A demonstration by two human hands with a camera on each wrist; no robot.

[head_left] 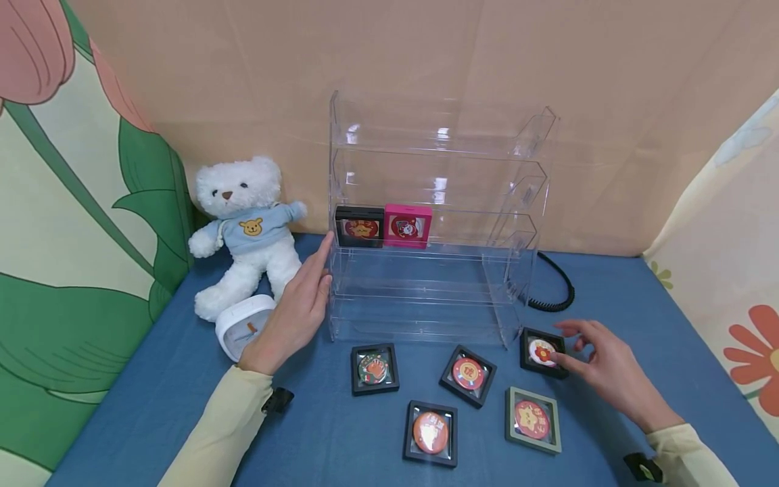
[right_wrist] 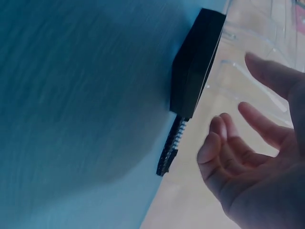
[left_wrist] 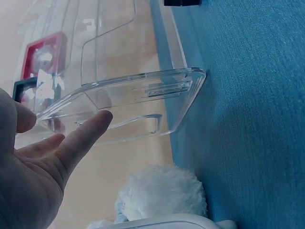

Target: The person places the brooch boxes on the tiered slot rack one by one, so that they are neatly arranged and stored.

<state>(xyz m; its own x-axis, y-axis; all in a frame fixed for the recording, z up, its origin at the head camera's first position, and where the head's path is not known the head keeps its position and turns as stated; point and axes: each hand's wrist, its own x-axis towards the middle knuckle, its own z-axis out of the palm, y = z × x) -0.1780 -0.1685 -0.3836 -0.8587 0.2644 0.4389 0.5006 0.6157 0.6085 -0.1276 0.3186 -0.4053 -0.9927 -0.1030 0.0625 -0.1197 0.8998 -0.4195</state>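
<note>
Right hand unclosed at a black case, left hand laid to the rack

Nothing is grasped by the right hand: its fingers are parted, and its thumb is held over the case's right edge in the head view. Whether that edge is touched cannot be told. The black case is laid flat on the cloth, just left of the thumb and beside the rack's foot. Beyond the fingers the cord is seen; left of the right wrist the green case is set.

Nothing is clasped by the left hand either; its extended fingers appear to be rested against the rack's near side. Just right of those fingertips, a shelved case and a pink case are borne side by side.

If only one edge were pinched, the black case could be tipped or dropped, its frame being thick and probably slick. The rack's foot could be knocked, since little room is left between it and the case. Were the left hand leaned on too hard, the rack, seemingly light, could be slid and both shelved pieces jolted. The cord could also be snagged by straying right fingertips.
</note>
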